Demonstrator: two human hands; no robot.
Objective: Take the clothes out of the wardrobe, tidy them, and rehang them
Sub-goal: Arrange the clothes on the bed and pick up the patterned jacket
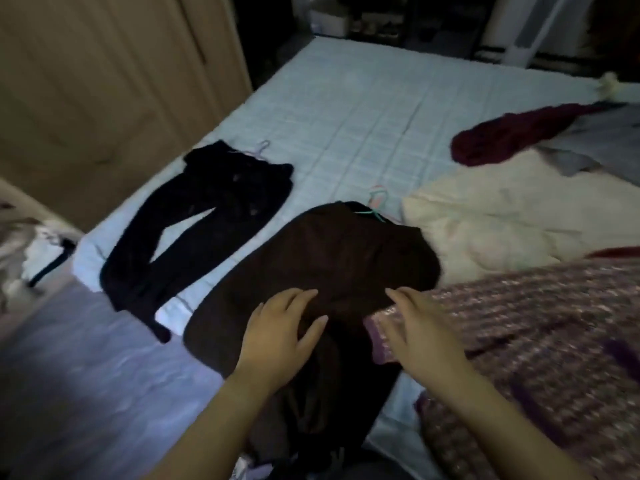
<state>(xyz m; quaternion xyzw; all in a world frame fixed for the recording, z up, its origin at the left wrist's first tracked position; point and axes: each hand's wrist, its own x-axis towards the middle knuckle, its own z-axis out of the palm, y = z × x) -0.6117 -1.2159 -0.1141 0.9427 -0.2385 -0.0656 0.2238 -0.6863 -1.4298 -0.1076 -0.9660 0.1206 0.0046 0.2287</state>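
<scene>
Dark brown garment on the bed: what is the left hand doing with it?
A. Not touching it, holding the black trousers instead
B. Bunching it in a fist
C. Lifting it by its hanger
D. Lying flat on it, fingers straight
D: the left hand lies flat with straight fingers on the dark brown garment, while the black trousers lie apart on the bed, untouched.

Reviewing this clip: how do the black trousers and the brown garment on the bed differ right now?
The black trousers lie untouched, legs spread apart; the brown garment has the left hand flat on it, the right hand at its edge. The trousers' hanger hook is pale, the brown garment's teal. Both lie on the bed.
</scene>
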